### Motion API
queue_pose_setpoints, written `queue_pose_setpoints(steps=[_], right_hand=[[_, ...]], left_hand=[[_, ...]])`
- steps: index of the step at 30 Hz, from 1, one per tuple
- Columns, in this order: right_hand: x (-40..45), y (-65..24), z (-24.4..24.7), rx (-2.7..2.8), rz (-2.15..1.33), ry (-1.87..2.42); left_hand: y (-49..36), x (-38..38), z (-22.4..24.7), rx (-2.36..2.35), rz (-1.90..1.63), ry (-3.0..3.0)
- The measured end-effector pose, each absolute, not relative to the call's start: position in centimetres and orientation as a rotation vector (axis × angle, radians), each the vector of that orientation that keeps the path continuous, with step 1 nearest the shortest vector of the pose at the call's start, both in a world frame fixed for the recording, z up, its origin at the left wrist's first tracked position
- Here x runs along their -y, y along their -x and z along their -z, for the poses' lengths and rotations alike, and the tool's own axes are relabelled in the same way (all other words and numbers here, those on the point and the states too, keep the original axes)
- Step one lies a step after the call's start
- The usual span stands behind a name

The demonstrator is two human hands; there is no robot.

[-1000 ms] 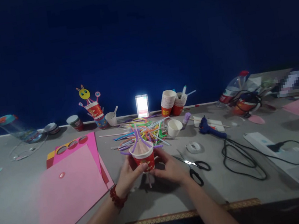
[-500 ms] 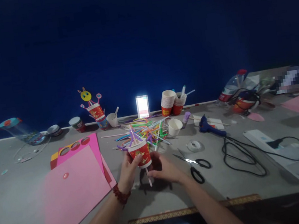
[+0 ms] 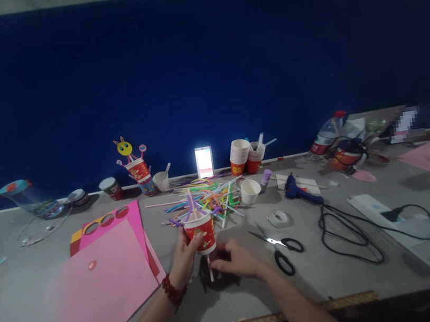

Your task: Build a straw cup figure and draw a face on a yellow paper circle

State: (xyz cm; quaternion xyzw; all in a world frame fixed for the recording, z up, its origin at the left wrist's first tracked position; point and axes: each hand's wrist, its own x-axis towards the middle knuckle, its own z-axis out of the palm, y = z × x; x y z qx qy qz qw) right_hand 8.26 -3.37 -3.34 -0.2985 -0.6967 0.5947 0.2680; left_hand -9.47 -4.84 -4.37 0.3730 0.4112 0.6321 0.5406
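A red paper cup (image 3: 201, 233) with gold print is held upright above the table by my left hand (image 3: 185, 255), its thumb across the cup's front. Purple and pale straws (image 3: 191, 206) stick out of the cup's top and spread to the sides. From the cup's underside a pale straw (image 3: 210, 269) hangs down. My right hand (image 3: 234, 258) is just right of that straw, below the cup, fingers curled toward it; whether its fingertips pinch the straw is too dim to tell. A red bead bracelet (image 3: 173, 292) circles my left wrist.
Loose coloured straws (image 3: 224, 199) lie behind the cup. Scissors (image 3: 276, 240), a tape roll (image 3: 278, 219) and a blue glue gun (image 3: 299, 192) are to the right. Pink sheets (image 3: 105, 288) cover the left. Stacked cups (image 3: 240, 156) and a cup figure (image 3: 138, 170) stand behind.
The view has tilted up slightly, so the scene sits lower. My right hand has moved a little down and left relative to the cup, and the straw below hangs more upright.
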Motion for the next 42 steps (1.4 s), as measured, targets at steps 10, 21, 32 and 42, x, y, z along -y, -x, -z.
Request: queue_pose_setpoints(steps=[10, 21, 32, 42], right_hand=[[2.1, -10.1, 3.4, 1.553, -1.411, 0.727], [0.9, -10.1, 0.6, 1.244, -1.560, 0.638], [0.5, -8.7, -0.7, 1.419, -1.122, 1.062], [0.1, -8.4, -1.4, 1.375, -1.233, 1.023]], left_hand=[[10.4, 6.1, 4.2, -0.777, -1.279, -1.060], [10.2, 6.6, 3.6, -0.577, -1.138, -1.054], [8.7, 7.3, 3.5, -0.987, -1.167, -1.398], [8.6, 7.2, 4.5, -0.810, -1.222, -1.126]])
